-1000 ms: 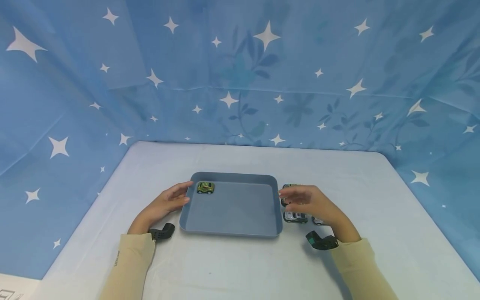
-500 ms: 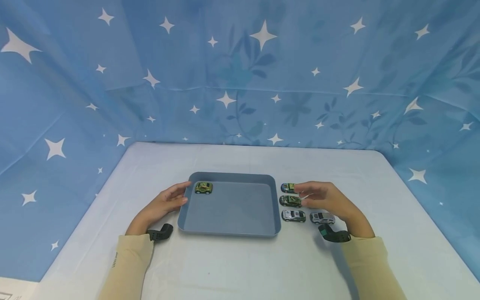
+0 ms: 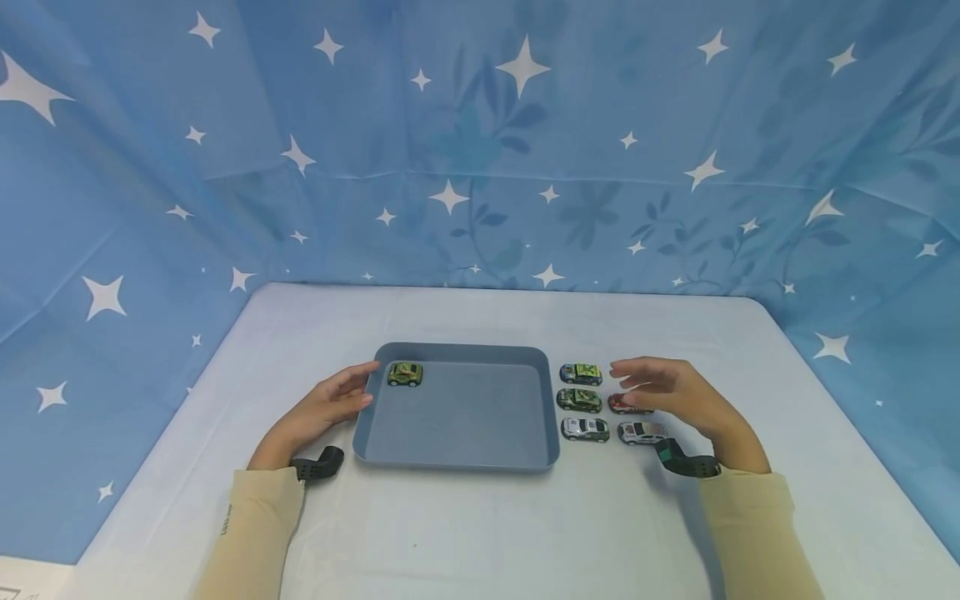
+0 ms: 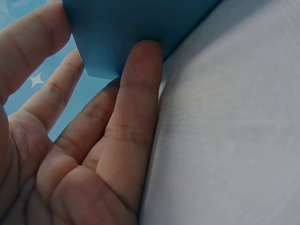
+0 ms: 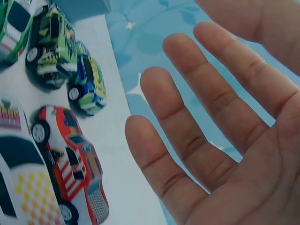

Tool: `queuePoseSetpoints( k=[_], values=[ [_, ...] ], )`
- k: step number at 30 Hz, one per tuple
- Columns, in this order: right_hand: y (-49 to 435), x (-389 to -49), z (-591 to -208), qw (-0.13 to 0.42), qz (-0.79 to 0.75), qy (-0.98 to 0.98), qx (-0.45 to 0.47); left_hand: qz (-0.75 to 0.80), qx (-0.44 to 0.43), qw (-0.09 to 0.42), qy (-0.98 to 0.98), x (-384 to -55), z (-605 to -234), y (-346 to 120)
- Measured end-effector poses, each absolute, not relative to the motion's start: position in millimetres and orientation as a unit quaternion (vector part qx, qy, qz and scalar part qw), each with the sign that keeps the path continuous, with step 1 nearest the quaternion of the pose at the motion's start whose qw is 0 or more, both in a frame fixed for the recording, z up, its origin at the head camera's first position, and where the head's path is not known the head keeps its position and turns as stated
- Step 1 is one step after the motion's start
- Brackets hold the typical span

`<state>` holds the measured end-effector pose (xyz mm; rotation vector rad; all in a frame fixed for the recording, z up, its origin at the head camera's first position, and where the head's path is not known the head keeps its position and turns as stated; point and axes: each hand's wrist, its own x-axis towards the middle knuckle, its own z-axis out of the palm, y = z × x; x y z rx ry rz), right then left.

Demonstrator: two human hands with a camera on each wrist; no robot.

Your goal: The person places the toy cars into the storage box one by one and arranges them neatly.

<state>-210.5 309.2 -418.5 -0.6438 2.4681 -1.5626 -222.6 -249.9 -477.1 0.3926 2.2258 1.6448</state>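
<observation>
A green toy car stands back-left in the blue tray, five patterned cars to its right.

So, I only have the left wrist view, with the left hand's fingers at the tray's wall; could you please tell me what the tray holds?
Observer: One green-and-yellow toy car sits in the far left corner of the tray.
Operator: Thank you; and would you mind telling me whether the right hand is holding anything?
Observer: It is not; the right hand has its fingers extended, with nothing in its grasp.
Operator: I see; may I also ask how many cars are outside the tray?
Observer: The head view shows five other cars on the table, all to the right of the tray.
</observation>
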Motion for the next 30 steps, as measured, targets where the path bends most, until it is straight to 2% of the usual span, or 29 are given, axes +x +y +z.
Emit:
queuePoseSetpoints(
  k=[14,30],
  values=[
    [322.8,-210.6,-423.6,0.078,-0.464,0.866,-0.169,0.581,0.137,0.172,0.784,-221.7,-474.8,-248.7],
    [331.0,-216.7,-438.8,0.103,-0.449,0.872,-0.162,0.583,0.139,0.17,0.782,-223.1,-477.8,-249.5]
  ],
)
